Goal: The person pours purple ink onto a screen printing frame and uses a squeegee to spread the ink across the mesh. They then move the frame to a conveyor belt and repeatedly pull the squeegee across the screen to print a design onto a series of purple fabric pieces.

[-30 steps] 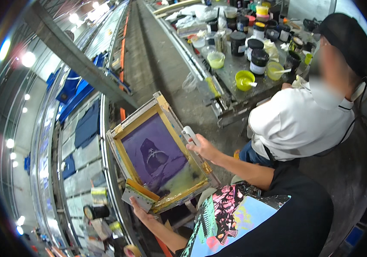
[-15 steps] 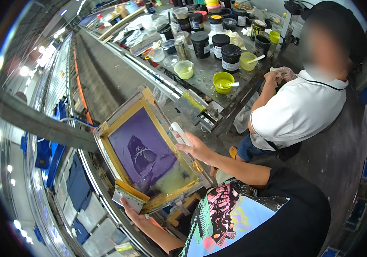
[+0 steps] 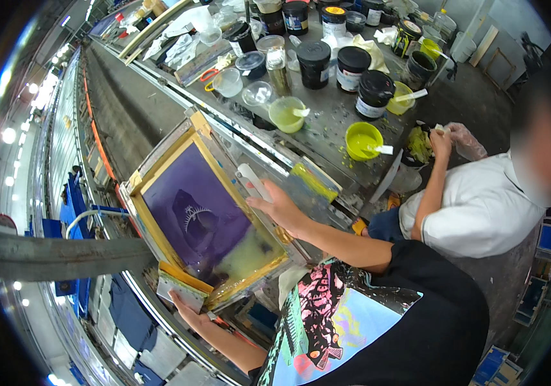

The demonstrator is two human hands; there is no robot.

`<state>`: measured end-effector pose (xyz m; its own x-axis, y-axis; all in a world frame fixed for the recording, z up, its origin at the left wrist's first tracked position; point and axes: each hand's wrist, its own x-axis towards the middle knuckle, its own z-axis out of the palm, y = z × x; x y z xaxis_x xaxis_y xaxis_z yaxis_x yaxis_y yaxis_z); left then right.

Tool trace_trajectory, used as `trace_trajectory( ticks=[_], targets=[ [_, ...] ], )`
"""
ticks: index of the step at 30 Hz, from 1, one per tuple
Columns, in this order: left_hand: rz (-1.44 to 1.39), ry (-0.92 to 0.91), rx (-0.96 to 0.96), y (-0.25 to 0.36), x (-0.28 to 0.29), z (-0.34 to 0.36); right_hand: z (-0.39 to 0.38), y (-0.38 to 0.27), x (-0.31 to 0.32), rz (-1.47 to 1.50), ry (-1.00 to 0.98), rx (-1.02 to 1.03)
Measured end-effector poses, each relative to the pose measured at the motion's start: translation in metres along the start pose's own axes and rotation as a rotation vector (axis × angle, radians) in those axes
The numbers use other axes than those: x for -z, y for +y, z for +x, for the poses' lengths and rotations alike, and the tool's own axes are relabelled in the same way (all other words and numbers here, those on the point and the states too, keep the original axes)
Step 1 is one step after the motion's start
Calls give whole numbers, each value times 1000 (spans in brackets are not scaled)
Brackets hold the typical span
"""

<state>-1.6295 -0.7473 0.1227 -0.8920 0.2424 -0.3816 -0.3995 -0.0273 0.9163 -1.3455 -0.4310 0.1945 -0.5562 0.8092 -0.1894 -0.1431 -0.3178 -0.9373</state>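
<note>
I hold a wooden-framed printing screen (image 3: 159, 168) with purple mesh and a pale design in its middle, tilted up in front of me. My left hand (image 3: 187, 311) grips its lower near corner from beneath, by the yellow-taped edge. My right hand (image 3: 280, 210) rests on the frame's right rail, fingers over a white handle-like piece (image 3: 253, 182). Yellowish ink smears the mesh near the lower right corner.
A bench behind the screen carries several black-lidded ink tubs (image 3: 353, 66), clear cups and bowls of yellow-green ink (image 3: 363, 140). A person in a white shirt (image 3: 481, 209) sits at right, working at the bench. A long print table (image 3: 118, 109) runs away at left, blue garments (image 3: 73, 206) below.
My view has swung left and closer to the screen; the bench and seated person shifted right. Both hands keep their hold on the frame.
</note>
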Motion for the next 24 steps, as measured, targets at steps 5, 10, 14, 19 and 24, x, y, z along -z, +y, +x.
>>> trace_trajectory(
  ticks=[5, 10, 14, 19, 24],
  targets=[
    [23, -18, 51, 14, -61, 63, 60, -8, -13, 22, 60, -65],
    [-40, -154, 84, 29, -93, 177, 141, 4, -45, 120, 123, 14],
    [-35, -249, 98, 73, -135, 262, 203, -11, -83, 144, 210, 39],
    [31, -325, 132, 113, -183, 339, 261, -22, -115, 118, 258, 96],
    [-9, -321, 93, 128, -210, 415, 325, -22, -143, 97, 239, 24]
  ],
)
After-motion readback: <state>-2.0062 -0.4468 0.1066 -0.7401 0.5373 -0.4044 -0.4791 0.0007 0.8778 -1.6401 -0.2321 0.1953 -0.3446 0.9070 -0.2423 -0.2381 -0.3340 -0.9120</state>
